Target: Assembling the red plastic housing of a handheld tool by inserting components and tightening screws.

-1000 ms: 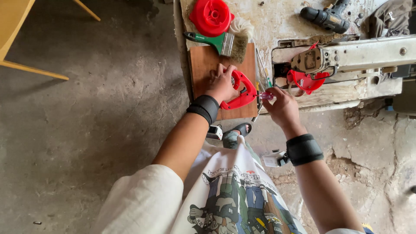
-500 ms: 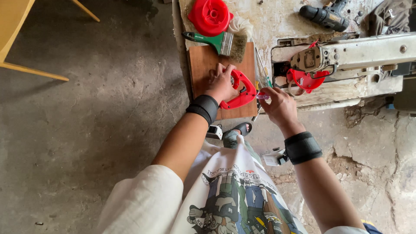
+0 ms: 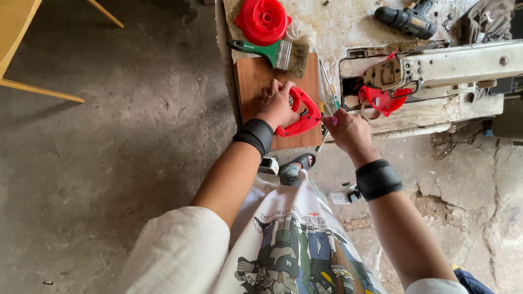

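Red-handled jigsaw (image 3: pixel 298 114) lay on a brown wooden board (image 3: pixel 256 81) at the bench edge, gripped by the left hand (image 3: pixel 277 103), while the right hand (image 3: pixel 348 130) pinched what looked like thin rods (image 3: pixel 325 117) beside it.

I see my left hand (image 3: pixel 277 104) on a tool (image 3: pixel 298 113) of glossy red plastic, which lies on a smooth brown wooden board (image 3: pixel 256 76). The counter (image 3: pixel 348 24) looks rough, with worn, stained white paint. The paintbrush (image 3: pixel 272 53) has a green plastic handle and pale bristles. The floor (image 3: pixel 109 152) is matt, rough concrete.
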